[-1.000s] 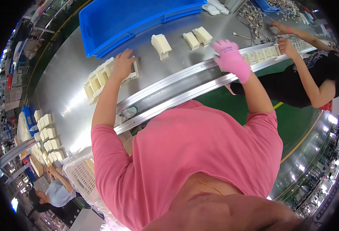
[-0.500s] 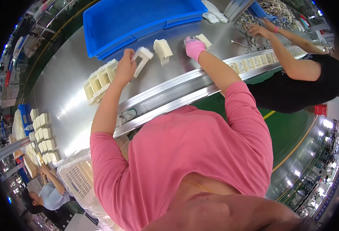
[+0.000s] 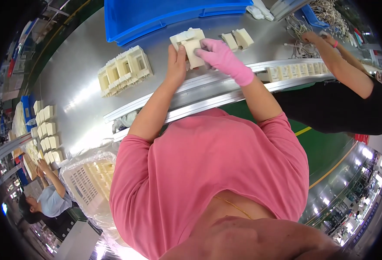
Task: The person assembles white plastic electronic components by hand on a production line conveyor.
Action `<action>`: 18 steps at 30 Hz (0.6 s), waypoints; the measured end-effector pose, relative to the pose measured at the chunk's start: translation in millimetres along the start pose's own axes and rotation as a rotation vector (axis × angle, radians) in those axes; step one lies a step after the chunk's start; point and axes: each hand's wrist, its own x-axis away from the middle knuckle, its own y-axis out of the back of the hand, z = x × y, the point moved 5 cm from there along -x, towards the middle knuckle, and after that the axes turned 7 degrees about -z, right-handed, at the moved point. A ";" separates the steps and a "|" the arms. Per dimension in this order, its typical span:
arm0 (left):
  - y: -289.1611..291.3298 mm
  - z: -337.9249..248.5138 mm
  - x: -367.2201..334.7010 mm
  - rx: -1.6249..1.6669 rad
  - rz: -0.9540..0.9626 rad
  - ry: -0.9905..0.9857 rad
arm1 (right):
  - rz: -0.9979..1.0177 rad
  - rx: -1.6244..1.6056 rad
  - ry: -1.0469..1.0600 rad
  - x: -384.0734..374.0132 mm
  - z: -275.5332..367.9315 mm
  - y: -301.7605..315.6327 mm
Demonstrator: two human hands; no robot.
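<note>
My bare left hand (image 3: 176, 65) is closed on the left side of a cream plastic housing (image 3: 194, 50). My right hand (image 3: 220, 58), in a pink glove with grey fingertips, pinches the same housing from the right. Both hands hold it above the metal bench, and its far end shows past my fingers. Exactly how its pieces fit together cannot be made out. Left of my hands stands a row of cream plastic frames (image 3: 125, 71), set side by side. Two smaller cream blocks (image 3: 238, 40) lie just beyond my gloved hand.
A blue bin (image 3: 178, 19) stands at the far side of the metal bench (image 3: 76, 86). A rail (image 3: 191, 97) runs along the near edge, with cream parts (image 3: 297, 70) lined up at right. A co-worker's hands (image 3: 319, 39) are among cables; another person sits at lower left.
My left hand has carried a cream frame rightward from beside the row. My right hand has come left from the cream block, and both now meet on one housing. The view has shifted slightly.
</note>
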 end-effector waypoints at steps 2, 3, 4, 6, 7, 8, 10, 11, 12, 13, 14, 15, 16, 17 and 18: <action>4.2 2.6 1.9 -0.146 -0.001 -0.015 | -0.068 0.100 0.097 0.2 -10.8 -14.2; 6.3 11.6 -0.1 -0.045 0.000 0.004 | -0.195 0.230 0.282 5.7 -5.4 -18.3; 4.5 10.8 -0.4 0.056 0.002 0.025 | -0.321 0.362 0.465 12.2 0.0 -19.9; 1.8 4.4 2.5 0.017 0.019 -0.003 | -0.275 0.340 0.426 13.4 -4.9 -23.3; 1.1 -1.0 4.1 -0.020 0.026 -0.034 | -0.307 0.308 0.460 15.8 -2.7 -23.7; 2.1 0.0 3.9 -0.021 0.028 -0.034 | -0.339 0.276 0.494 17.6 -0.8 -23.4; 2.7 -0.9 3.6 -0.039 0.081 -0.115 | -0.333 0.287 0.535 17.7 -1.8 -25.1; 3.6 -0.9 3.0 -0.037 0.084 -0.116 | -0.325 0.298 0.575 17.8 -0.9 -25.6; 4.3 0.7 2.4 -0.061 0.087 -0.083 | -0.328 0.301 0.576 16.7 -0.5 -24.5; 5.3 2.8 2.7 -0.085 0.087 -0.049 | -0.307 0.293 0.577 15.6 0.0 -25.2; 4.2 4.0 2.6 -0.083 0.087 -0.050 | -0.286 0.284 0.577 15.0 1.4 -25.7; 2.1 8.1 2.2 0.066 0.081 0.022 | -0.286 0.287 0.578 16.0 4.4 -24.3; 1.7 11.6 1.8 0.213 0.072 0.094 | -0.212 0.258 0.511 15.8 7.0 -24.7; 3.7 11.4 1.6 0.215 0.069 0.093 | -0.138 0.229 0.444 15.8 7.9 -25.6; 3.4 14.0 3.3 0.196 0.130 0.164 | -0.135 0.230 0.445 17.0 9.5 -24.4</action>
